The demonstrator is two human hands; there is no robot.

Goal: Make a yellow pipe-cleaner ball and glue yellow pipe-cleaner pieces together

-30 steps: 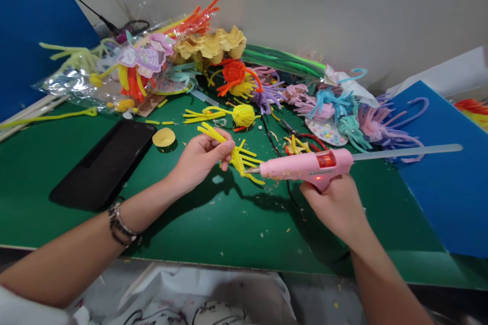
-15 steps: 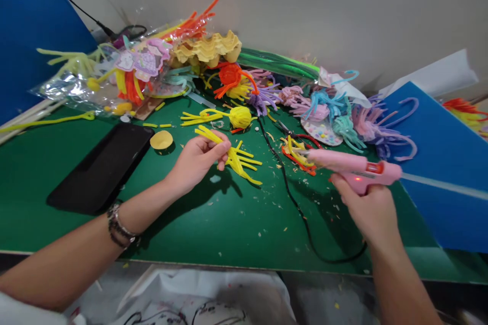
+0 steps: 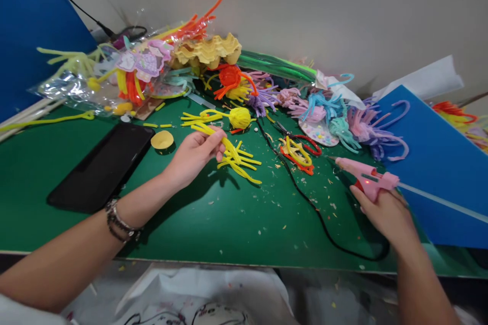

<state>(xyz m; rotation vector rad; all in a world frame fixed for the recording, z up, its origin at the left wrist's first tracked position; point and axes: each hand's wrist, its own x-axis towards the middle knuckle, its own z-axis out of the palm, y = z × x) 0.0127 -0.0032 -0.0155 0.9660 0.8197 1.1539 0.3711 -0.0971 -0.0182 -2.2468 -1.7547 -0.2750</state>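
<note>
My left hand (image 3: pixel 198 152) pinches a yellow pipe cleaner bundle (image 3: pixel 233 151) between thumb and fingers, above the green table (image 3: pixel 236 228). More yellow strands spread out below and to the right of the fingers. At the right, my right hand (image 3: pixel 389 210) is wrapped round the handle of a pink glue gun (image 3: pixel 364 175), whose nozzle points left and whose small light glows red. A clear glue stick sticks out of its back. Behind my left hand lies a yellow pom-pom (image 3: pixel 240 118) with yellow strands beside it.
A black phone (image 3: pixel 102 167) and a yellow cup (image 3: pixel 162 140) lie at the left. Red-handled scissors (image 3: pixel 310 146) rest near yellow and orange scraps. A black cord (image 3: pixel 324 223) crosses the table. Colourful pipe cleaners, plastic bags and an egg carton (image 3: pixel 209 51) line the back.
My right hand has moved right and slightly down with the glue gun, away from the scraps. My left hand has shifted slightly left, still holding the yellow bundle.
</note>
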